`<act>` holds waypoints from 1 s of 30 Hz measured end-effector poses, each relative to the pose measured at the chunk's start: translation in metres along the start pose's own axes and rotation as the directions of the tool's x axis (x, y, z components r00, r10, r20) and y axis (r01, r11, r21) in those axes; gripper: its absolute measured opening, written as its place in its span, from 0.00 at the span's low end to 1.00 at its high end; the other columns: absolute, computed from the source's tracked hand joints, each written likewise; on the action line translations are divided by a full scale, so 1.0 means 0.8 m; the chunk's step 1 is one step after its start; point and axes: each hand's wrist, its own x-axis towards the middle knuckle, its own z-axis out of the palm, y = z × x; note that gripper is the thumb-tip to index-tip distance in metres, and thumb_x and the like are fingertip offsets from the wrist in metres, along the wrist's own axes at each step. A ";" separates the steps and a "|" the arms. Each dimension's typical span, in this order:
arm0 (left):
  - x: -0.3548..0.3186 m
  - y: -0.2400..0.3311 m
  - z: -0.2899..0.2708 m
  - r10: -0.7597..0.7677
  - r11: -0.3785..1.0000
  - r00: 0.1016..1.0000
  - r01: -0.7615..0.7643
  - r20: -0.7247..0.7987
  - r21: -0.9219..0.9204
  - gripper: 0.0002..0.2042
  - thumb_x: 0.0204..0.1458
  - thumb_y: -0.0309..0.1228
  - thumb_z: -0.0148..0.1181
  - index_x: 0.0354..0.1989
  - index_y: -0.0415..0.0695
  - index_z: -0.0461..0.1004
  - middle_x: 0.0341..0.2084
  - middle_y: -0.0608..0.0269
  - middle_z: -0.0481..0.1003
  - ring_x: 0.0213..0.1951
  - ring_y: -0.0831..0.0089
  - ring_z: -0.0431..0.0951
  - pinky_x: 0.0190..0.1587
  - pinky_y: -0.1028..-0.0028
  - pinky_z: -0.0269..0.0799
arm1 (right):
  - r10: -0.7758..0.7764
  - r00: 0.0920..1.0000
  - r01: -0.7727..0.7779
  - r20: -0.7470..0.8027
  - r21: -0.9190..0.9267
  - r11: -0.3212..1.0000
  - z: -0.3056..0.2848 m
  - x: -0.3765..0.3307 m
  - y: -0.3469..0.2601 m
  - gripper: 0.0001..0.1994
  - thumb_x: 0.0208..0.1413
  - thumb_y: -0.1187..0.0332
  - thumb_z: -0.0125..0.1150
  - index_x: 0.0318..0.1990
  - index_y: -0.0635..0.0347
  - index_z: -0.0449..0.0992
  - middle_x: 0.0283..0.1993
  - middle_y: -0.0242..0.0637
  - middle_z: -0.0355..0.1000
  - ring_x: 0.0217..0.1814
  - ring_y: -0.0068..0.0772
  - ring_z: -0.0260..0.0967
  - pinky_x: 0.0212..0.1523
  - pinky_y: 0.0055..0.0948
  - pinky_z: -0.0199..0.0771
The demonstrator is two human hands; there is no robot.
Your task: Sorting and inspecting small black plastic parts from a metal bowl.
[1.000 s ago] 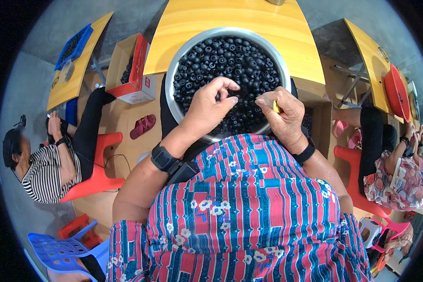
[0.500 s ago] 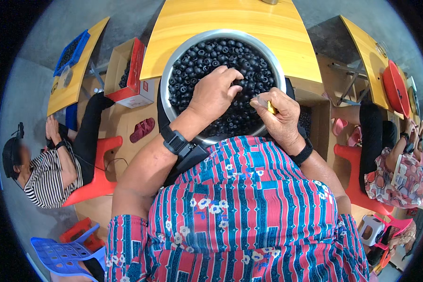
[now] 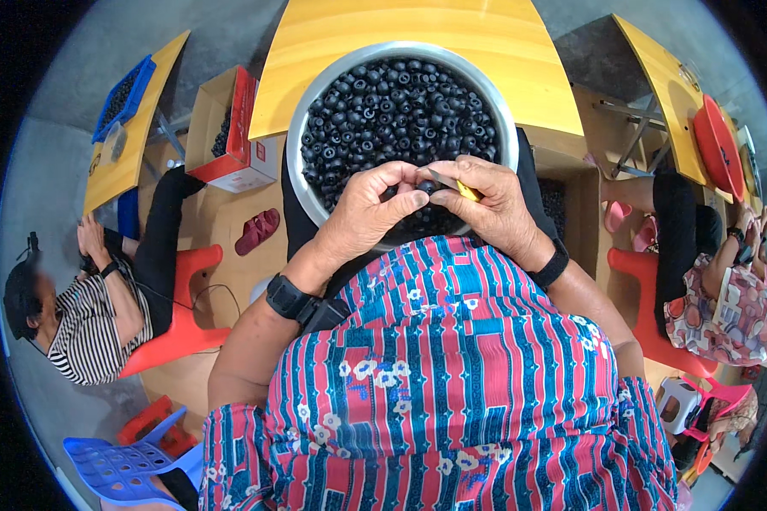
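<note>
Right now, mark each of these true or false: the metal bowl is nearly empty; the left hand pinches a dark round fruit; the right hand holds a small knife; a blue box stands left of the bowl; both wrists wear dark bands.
1. The metal bowl is nearly empty. False: it is heaped with dark round fruits.
2. The left hand pinches a dark round fruit. True.
3. The right hand holds a small knife. True: it has a yellow handle.
4. A blue box stands left of the bowl. False: the cardboard box is red and brown.
5. Both wrists wear dark bands. True.
</note>
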 end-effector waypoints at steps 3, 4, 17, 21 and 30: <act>-0.003 0.005 -0.001 -0.110 0.984 0.993 0.115 0.048 -0.134 0.12 0.59 0.31 0.57 0.46 0.37 0.74 0.24 0.78 0.65 0.26 0.89 0.62 0.27 0.85 0.59 | -0.001 1.000 0.001 0.004 0.031 1.000 0.001 0.000 0.004 0.15 0.49 0.74 0.66 0.46 0.60 0.77 0.37 0.39 0.76 0.39 0.33 0.74 0.42 0.27 0.72; -0.005 0.002 -0.003 -0.140 0.960 0.986 0.157 0.090 -0.231 0.12 0.60 0.32 0.55 0.47 0.37 0.74 0.23 0.78 0.64 0.24 0.90 0.60 0.25 0.86 0.57 | -0.001 1.000 0.001 0.006 0.036 0.999 0.001 0.000 0.004 0.15 0.48 0.74 0.67 0.46 0.60 0.77 0.37 0.39 0.76 0.39 0.32 0.74 0.42 0.27 0.72; -0.008 -0.018 0.015 -0.172 0.737 0.964 0.263 0.204 -0.623 0.14 0.64 0.39 0.49 0.49 0.42 0.68 0.22 0.77 0.59 0.22 0.87 0.55 0.24 0.84 0.52 | -0.022 1.000 0.022 0.000 -0.075 0.997 0.000 0.003 0.000 0.12 0.47 0.73 0.68 0.41 0.59 0.78 0.32 0.38 0.74 0.34 0.34 0.73 0.37 0.28 0.71; -0.009 -0.020 0.013 -0.217 0.662 0.961 0.274 0.171 -0.698 0.13 0.64 0.39 0.49 0.46 0.43 0.68 0.24 0.75 0.61 0.23 0.86 0.57 0.25 0.84 0.54 | -0.010 0.999 0.012 0.034 -0.051 0.999 0.001 0.005 0.000 0.12 0.47 0.73 0.68 0.41 0.59 0.78 0.33 0.38 0.75 0.35 0.36 0.73 0.38 0.29 0.71; -0.009 -0.027 0.013 -0.199 0.642 0.955 0.296 0.219 -0.707 0.12 0.64 0.39 0.48 0.44 0.43 0.67 0.26 0.74 0.62 0.24 0.85 0.59 0.26 0.84 0.54 | 0.009 0.999 -0.006 0.044 -0.081 0.997 0.005 0.007 0.005 0.11 0.48 0.71 0.67 0.40 0.59 0.78 0.33 0.39 0.75 0.37 0.37 0.74 0.39 0.29 0.72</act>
